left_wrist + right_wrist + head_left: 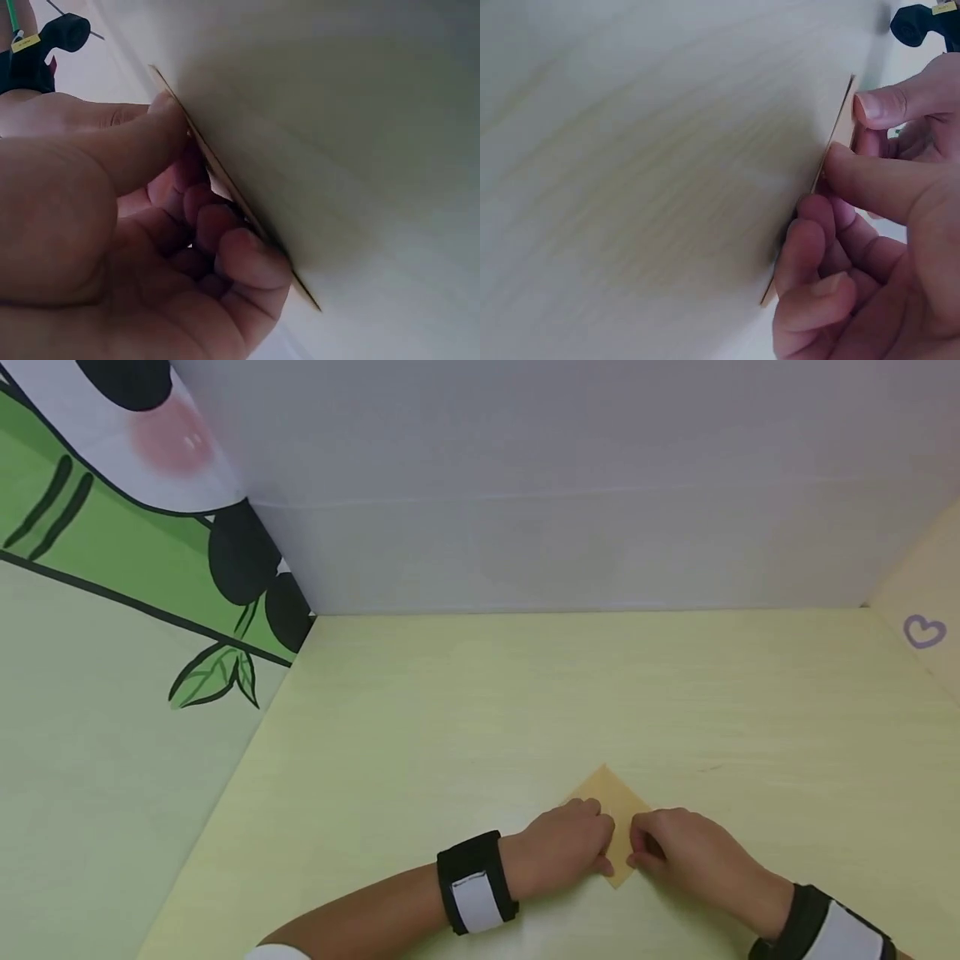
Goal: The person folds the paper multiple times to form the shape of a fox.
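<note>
A small orange-tan sheet of folded paper (609, 792) lies on the table as a diamond, one corner pointing away from me and one toward me. On its left side, my left hand (562, 850) has curled fingers and a thumb on the paper. My right hand (693, 858) pinches the right edge between thumb and fingers. Seen edge-on in the left wrist view, the paper (232, 187) is thin and lies close along the tabletop. In the right wrist view its edge (845, 124) shows layers. Both side corners are covered by the hands in the head view.
The pale wood-grain table (450, 710) extends around the paper. A grey-white wall panel (562, 552) rises at the back. At left, a side panel bears a green and black cartoon drawing (150, 535); a purple heart (924, 632) marks the right panel. Both wrists wear black bands (477, 883).
</note>
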The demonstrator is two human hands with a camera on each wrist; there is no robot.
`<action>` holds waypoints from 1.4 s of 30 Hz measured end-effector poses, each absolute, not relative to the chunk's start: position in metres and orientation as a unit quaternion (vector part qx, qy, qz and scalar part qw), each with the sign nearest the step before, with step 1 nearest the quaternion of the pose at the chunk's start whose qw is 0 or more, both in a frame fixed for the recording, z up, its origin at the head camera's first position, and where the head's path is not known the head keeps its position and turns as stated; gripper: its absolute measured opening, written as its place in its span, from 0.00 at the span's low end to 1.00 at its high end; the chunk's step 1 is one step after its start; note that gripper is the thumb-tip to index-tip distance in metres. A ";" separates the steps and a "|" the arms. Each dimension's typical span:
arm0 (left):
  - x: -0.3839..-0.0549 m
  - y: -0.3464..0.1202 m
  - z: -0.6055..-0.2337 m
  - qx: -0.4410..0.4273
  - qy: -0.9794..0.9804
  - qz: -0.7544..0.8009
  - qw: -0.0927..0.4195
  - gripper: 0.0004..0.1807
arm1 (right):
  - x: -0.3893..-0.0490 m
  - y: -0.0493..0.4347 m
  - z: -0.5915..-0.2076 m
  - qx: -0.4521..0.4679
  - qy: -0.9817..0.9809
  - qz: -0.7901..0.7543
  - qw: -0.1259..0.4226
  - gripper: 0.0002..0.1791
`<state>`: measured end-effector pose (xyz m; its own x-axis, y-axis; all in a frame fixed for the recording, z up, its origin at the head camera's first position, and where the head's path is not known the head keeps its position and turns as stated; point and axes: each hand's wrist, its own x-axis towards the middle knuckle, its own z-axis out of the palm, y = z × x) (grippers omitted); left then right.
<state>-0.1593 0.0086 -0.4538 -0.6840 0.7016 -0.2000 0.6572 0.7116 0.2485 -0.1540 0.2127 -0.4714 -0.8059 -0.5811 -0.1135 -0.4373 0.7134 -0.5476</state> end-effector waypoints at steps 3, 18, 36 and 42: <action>-0.160 0.008 -0.453 0.385 0.907 0.074 0.156 0.14 | -0.153 0.214 -0.473 -0.279 0.912 -0.265 0.140 0.17; -0.162 0.012 -0.455 0.362 0.905 0.093 0.203 0.16 | -0.147 0.211 -0.477 -0.290 0.902 -0.284 0.148 0.21; -0.159 0.012 -0.454 0.364 0.910 0.084 0.182 0.18 | -0.161 0.216 -0.465 -0.210 0.909 -0.282 0.225 0.19; -0.158 0.010 -0.454 0.358 0.911 0.082 0.188 0.18 | -0.175 0.229 -0.462 -0.185 0.918 -0.267 0.225 0.19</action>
